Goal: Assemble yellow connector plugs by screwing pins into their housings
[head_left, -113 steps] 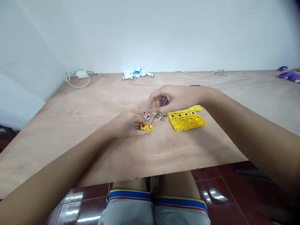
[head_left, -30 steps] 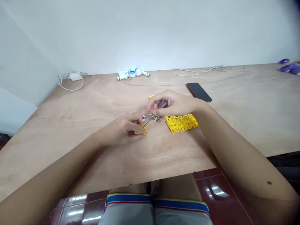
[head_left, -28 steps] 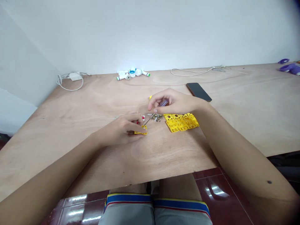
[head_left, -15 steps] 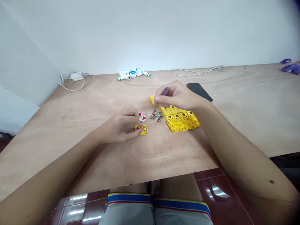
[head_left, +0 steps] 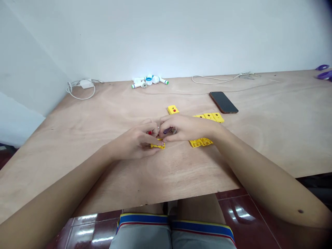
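Observation:
My left hand grips a small open yellow casing low on the wooden table, its fingers over the near parts of it. Right beside it, my right hand is closed on a purple-handled tool, with its thumb and fingertips at the casing's upper edge. The tool's tip is hidden by the fingers. A red piece shows between the left fingers. Small metal parts are partly visible under the right hand. Yellow casing halves lie partly covered by the right forearm.
Behind the hands sits a yellow block with a red button. A phone lies at the right. Along the wall are a white charger, white tubular parts, a thin cable and purple rings.
My right hand has come down and left with the tool, from above the metal parts to the casing. My left hand stays on the casing, its fingers slightly shifted.

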The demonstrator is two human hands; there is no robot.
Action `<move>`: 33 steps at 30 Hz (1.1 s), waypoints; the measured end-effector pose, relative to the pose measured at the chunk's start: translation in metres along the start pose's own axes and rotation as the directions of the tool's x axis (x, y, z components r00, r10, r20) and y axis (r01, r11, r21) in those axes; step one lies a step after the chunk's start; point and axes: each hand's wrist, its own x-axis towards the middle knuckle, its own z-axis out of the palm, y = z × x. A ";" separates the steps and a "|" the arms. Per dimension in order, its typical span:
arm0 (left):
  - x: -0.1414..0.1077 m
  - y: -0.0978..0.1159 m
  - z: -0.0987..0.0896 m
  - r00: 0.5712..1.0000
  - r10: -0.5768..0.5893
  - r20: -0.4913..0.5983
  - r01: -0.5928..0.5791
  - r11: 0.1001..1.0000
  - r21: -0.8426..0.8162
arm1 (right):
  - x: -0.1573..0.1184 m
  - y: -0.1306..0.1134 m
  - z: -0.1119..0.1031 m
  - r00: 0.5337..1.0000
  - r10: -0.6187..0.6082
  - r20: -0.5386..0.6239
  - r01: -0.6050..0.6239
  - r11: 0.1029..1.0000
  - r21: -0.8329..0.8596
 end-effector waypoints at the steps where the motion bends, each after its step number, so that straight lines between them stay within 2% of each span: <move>1: 0.000 0.000 0.000 1.000 0.002 0.008 -0.002 1.000 -0.004 | 0.001 0.000 0.001 1.000 -0.004 0.003 0.004 1.000 0.007; 8: -0.001 -0.002 0.002 1.000 -0.009 0.025 0.009 1.000 -0.024 | 0.002 0.002 0.006 1.000 0.018 -0.006 -0.018 0.999 0.029; 12: -0.003 -0.001 0.001 0.997 -0.052 0.048 0.054 0.998 -0.043 | -0.002 0.002 -0.001 0.999 0.020 -0.044 -0.020 1.000 0.000; 15: -0.004 -0.001 0.001 0.994 -0.077 0.073 0.079 0.996 -0.039 | -0.011 0.005 -0.014 0.990 0.031 -0.140 -0.037 0.999 -0.034; 18: -0.003 -0.001 0.000 0.996 -0.056 0.076 0.058 0.998 -0.020 | -0.024 0.014 -0.028 0.961 0.070 -0.266 -0.095 0.992 -0.085; 20: -0.002 -0.001 0.000 0.996 -0.046 0.075 0.047 0.999 -0.005 | -0.031 0.023 -0.036 0.951 0.100 -0.291 -0.137 0.984 -0.109; 24: -0.002 -0.001 0.000 0.996 -0.051 0.079 0.051 0.999 0.003 | -0.036 0.035 -0.041 0.953 0.169 -0.251 -0.203 0.972 -0.116; 30: -0.002 0.000 -0.001 0.994 -0.066 0.092 0.067 0.998 -0.006 | -0.028 0.039 -0.033 0.979 0.194 -0.066 -0.201 0.969 -0.144; 33: -0.002 0.000 -0.002 0.992 -0.073 0.101 0.074 0.997 -0.003 | -0.026 0.040 -0.030 0.975 0.222 -0.028 -0.224 0.966 -0.127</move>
